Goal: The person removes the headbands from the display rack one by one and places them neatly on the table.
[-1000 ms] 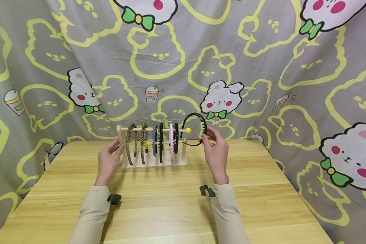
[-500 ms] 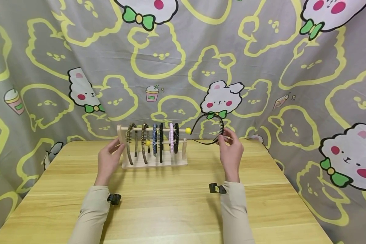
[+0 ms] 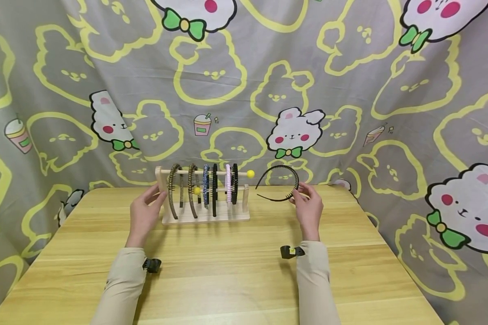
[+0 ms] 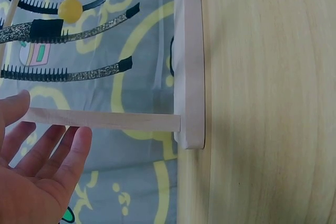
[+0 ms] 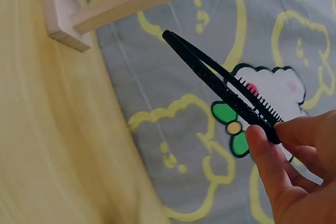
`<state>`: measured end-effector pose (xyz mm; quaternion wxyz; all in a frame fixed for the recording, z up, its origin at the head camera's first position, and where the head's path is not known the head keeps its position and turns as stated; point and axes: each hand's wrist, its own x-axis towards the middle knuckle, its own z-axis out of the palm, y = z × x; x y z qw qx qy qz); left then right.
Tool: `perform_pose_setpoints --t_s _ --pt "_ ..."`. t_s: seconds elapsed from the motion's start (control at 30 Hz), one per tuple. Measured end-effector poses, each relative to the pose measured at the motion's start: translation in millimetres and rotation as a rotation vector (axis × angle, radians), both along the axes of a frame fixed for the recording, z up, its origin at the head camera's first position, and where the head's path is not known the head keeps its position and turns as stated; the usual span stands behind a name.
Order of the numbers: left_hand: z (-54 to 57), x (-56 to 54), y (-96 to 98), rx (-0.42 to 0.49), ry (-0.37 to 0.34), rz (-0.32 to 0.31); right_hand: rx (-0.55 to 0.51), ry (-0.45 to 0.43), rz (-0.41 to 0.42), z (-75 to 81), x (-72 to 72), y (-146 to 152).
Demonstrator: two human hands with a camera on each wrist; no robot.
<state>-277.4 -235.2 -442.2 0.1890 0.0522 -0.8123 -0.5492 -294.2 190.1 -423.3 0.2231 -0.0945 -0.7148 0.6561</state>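
Note:
A wooden headband stand (image 3: pixel 227 217) rises from the table, yellow balls capping its two rods. My left hand (image 3: pixel 147 217) grips the stand's left upright (image 4: pixel 105 120), thumb on one side and fingers on the other. Hanging on the rods are two brown glittery headbands (image 3: pixel 172 198), a blue one (image 3: pixel 206 192), a lilac one (image 3: pixel 228 185) and two black ones (image 3: pixel 214 194). To the right of the stand, my right hand (image 3: pixel 310 210) pinches a black toothed headband (image 5: pixel 231 97) between thumb and fingers. That headband is off the rods, its two ends pointing left.
A wood-grain table (image 3: pixel 219 275) extends beneath both arms. Behind it hangs a grey curtain (image 3: pixel 236 81) with cartoon bears and rabbits. Black straps with small devices (image 3: pixel 152 265) sit at both wrists.
My right hand has moved right with the black headband, drawing it away from the upper rod's end, and then lowered it slightly. The left hand and the stand have stayed put.

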Motion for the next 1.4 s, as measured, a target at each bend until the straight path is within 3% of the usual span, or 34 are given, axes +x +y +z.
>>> perform_pose_setpoints --t_s 0.4,0.8,1.4 --pt "1.3 2.0 1.0 0.013 0.018 -0.006 -0.030 -0.159 0.043 -32.8 -8.1 2.9" --pt "-0.7 0.4 -0.2 0.001 0.019 -0.005 -0.124 -0.299 0.069 -53.0 -12.0 2.6" --pt "1.0 1.0 1.4 0.010 0.027 -0.011 -0.118 -0.306 0.102 -65.9 -12.2 -3.1"
